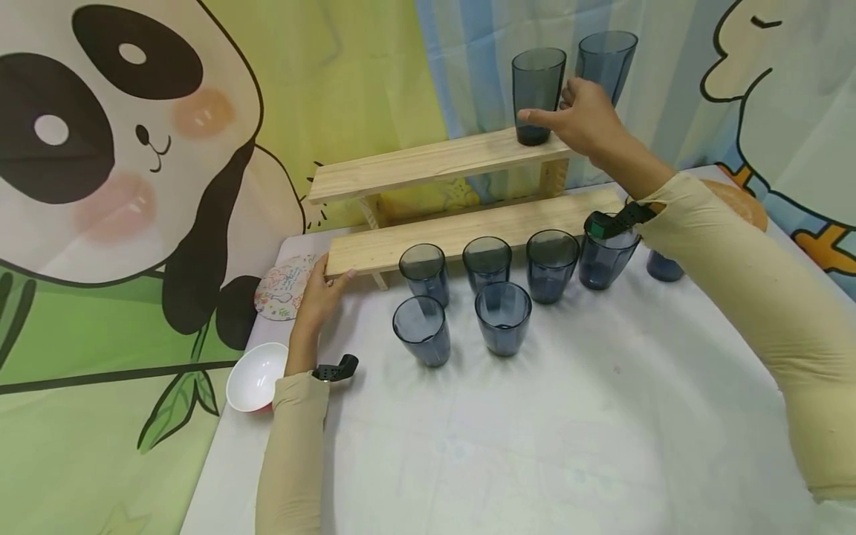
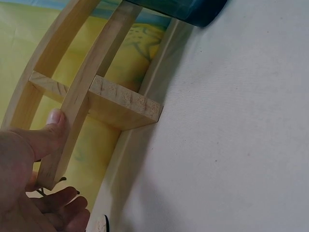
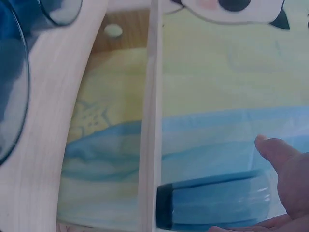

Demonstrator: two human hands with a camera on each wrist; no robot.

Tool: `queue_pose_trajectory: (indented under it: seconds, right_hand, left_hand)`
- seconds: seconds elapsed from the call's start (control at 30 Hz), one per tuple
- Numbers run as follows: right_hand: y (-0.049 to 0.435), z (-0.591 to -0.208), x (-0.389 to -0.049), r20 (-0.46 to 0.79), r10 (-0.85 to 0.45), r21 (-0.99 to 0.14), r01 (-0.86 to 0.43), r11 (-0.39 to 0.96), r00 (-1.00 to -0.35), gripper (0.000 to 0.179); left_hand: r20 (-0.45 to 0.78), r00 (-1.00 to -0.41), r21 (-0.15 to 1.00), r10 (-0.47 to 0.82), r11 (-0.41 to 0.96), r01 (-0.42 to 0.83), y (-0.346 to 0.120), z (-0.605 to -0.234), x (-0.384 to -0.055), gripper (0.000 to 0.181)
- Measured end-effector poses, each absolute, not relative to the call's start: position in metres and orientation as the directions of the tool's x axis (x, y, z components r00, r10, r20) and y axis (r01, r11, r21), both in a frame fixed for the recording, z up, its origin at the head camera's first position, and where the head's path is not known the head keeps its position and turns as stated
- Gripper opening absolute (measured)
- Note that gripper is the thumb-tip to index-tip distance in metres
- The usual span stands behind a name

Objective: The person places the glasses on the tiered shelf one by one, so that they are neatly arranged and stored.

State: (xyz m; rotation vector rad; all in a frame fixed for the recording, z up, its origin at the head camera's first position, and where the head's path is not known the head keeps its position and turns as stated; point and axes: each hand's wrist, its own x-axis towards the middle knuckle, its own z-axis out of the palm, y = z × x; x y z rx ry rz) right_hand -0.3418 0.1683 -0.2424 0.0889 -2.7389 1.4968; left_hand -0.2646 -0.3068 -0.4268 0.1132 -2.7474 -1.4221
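Note:
My left hand [image 1: 319, 297] holds the left end of the lower board of a two-tier wooden shelf [image 1: 401, 245]. In the left wrist view its thumb [image 2: 57, 121] lies on the board, with the other fingers curled near its end. On the upper board's right end stands a tall blue-grey glass [image 1: 537, 93]. My right hand [image 1: 588, 119] is at this glass, thumb in front of it and fingers at its right side. A gap shows between thumb and glass in the right wrist view. Another tall glass [image 1: 607, 63] is partly hidden behind that hand.
Several shorter blue-grey glasses, one being the front glass [image 1: 503, 319], stand on the white table [image 1: 468, 446] before the shelf. At the left lie a white bowl [image 1: 257, 377] and a floral round mat [image 1: 284, 286]. A wooden round piece [image 1: 738, 202] is behind my right arm.

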Motion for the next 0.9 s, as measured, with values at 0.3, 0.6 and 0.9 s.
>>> queue_pose_trajectory:
  seconds: [0.3,0.6,0.9]
  right_hand:
    - [0.181,-0.251,-0.284,0.052,-0.149,-0.875,-0.118,0.469,-0.987,0.107]
    - [0.166,-0.302,-0.207,0.059,-0.324,-0.940,-0.163,0.301,-0.944,0.083]
    - [0.150,-0.380,-0.151,0.109,-0.399,-0.916,-0.248,0.315,-0.910,0.092]
  left_hand:
    - [0.011,-0.996,0.816,-0.084,0.577,-0.039,-0.306,-0.424,-0.263,0.084]
    - [0.001,-0.995,0.809,-0.096,0.586,-0.056,-0.308,-0.423,-0.262,0.084]
    - [-0.004,-0.995,0.799,-0.099,0.599,-0.063,-0.304,-0.424,-0.263,0.087]
